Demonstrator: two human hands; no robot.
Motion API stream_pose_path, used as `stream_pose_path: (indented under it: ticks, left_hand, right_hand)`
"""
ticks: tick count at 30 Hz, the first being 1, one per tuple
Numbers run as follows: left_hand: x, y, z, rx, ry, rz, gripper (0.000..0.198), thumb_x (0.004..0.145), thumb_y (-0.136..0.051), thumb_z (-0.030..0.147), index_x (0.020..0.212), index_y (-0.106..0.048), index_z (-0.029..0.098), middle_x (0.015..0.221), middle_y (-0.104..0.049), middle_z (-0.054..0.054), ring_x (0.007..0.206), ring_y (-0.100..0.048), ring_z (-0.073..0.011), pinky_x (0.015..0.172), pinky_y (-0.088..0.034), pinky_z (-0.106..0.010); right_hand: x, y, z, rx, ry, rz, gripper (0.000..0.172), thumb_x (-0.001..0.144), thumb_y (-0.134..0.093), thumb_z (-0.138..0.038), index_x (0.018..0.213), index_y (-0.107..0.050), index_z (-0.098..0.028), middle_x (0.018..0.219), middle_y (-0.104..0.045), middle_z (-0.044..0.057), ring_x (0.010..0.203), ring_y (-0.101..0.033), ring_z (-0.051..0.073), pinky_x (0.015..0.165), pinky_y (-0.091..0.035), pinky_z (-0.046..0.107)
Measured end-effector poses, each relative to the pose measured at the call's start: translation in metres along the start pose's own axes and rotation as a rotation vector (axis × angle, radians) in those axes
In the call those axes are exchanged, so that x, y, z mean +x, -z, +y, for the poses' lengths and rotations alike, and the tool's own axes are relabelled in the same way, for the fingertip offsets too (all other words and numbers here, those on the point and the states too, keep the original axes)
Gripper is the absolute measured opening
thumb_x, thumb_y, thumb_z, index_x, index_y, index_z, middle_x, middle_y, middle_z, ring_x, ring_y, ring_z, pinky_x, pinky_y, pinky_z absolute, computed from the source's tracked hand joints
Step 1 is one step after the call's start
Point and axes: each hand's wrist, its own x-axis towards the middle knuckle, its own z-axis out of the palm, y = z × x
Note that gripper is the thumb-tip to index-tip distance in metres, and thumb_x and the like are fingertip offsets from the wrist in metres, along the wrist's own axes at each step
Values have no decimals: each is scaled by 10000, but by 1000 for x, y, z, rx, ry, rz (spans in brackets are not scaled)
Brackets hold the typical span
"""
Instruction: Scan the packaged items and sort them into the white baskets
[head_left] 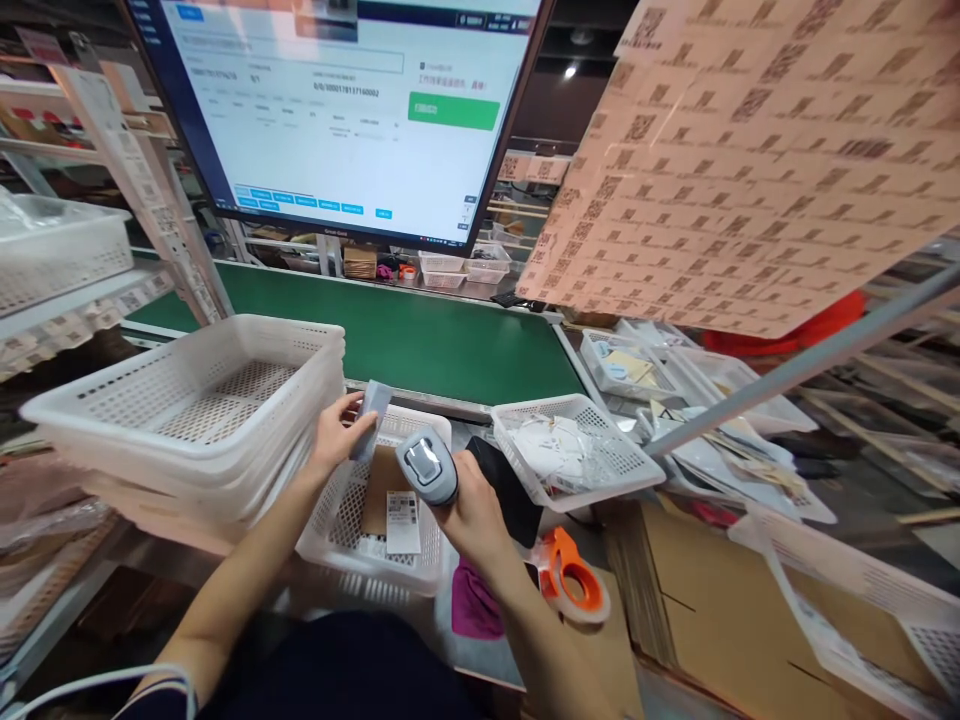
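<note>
Packing station w/ green belt (450,340) mid-frame. Our left hand (337,435) fingers pinch a grey packet (373,410) over the centre basket (367,572); right hand (472,515) grips the scanner (427,465) beside it. Label (403,522) already in basket; scan looks underway.

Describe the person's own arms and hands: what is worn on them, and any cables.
The left hand and right hand are bare: no gloves, and no ring, watch or bracelet shows. Both forearms are uncovered down to the lower edge of the picture. A dark sleeve edge shows at the left upper arm, with a thin white cable looped by it. No markings are visible.
</note>
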Motion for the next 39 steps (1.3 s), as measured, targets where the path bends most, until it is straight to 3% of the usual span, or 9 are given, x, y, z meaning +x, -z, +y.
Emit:
stream_pose_path:
  ticks: [3, 7, 11, 14, 20, 25, 28, 32, 39]
  left_hand:
    - [-1, -1, 1, -276, 278, -27, 315, 726, -920, 263, 986, -811, 122, 805, -737, -41, 680, -616, -156, 567, -471, -204]
    - [-7, 2, 7, -448, 436, -29, 161, 970, -705, 206, 983, -786, 68, 787, -750, -64, 610, -611, -126, 580, -516, -199]
    - [-16, 6, 20, -562, 619, -116, 429, 1136, -424, 274, 1047, -762, 25, 939, -780, -151, 639, -681, -140, 586, -577, -224]
    - [-21, 11, 28, -703, 718, -183, 614, 1165, -283, 479, 1132, -725, 54, 998, -775, -166, 570, -670, -155, 439, -526, -238]
    - [-27, 20, 28, -735, 709, -254, 532, 1168, -261, 412, 1265, -659, 72, 787, -665, -49, 477, -613, -151, 400, -541, -252]
    - [-25, 23, 23, -814, 732, -205, 490, 1180, -295, 404, 1483, -572, 138, 786, -656, -32, 539, -638, -129, 431, -542, -180]
    - [-23, 27, 18, -1002, 737, -247, 625, 1162, -252, 572, 1481, -558, 131, 856, -684, -59, 531, -593, -100, 384, -489, -132]
    - [-22, 29, 14, -1143, 717, -272, 831, 1081, -191, 775, 1369, -597, 110, 837, -667, -59, 553, -622, -101, 412, -525, -132]
    - [-19, 18, 21, -810, 689, -124, 496, 1171, -275, 379, 1451, -579, 103, 858, -762, -79, 566, -723, -175, 476, -614, -248]
  right_hand:
    - [-2, -2, 0, 29, 2, 10, 198, 834, -660, -216, 1027, -619, -231, 1041, -624, 56, 859, -655, 233, 695, -464, 302]
    - [-2, -9, 2, 162, -16, -18, 178, 830, -687, -256, 993, -628, -219, 1005, -636, 50, 865, -665, 231, 722, -491, 315]
    - [6, -23, 5, 421, -49, -49, 430, 866, -759, -448, 1203, -668, -197, 1146, -702, 102, 1077, -710, 301, 956, -574, 457]
    - [14, -31, 6, 505, -31, -48, 500, 871, -779, -513, 1240, -676, -193, 1218, -725, 130, 1155, -708, 324, 1059, -563, 534]
    - [23, -36, 3, 552, -54, -79, 547, 855, -800, -519, 1264, -693, -172, 1269, -734, 155, 1213, -700, 330, 1133, -538, 566]
    - [23, -37, -4, 612, -52, -139, 610, 823, -849, -513, 1302, -699, -168, 1353, -718, 149, 1283, -665, 322, 1175, -510, 541]
    - [18, -39, -10, 663, -80, -201, 629, 807, -861, -501, 1301, -686, -151, 1349, -721, 165, 1251, -676, 318, 1161, -513, 515]
    - [7, -42, -14, 739, -117, -244, 644, 787, -877, -470, 1303, -661, -151, 1310, -737, 153, 1211, -694, 307, 1126, -533, 482]
    - [4, -38, -22, 800, -86, -352, 612, 787, -879, -378, 1332, -674, -186, 1324, -742, 116, 1239, -689, 321, 1114, -546, 486]
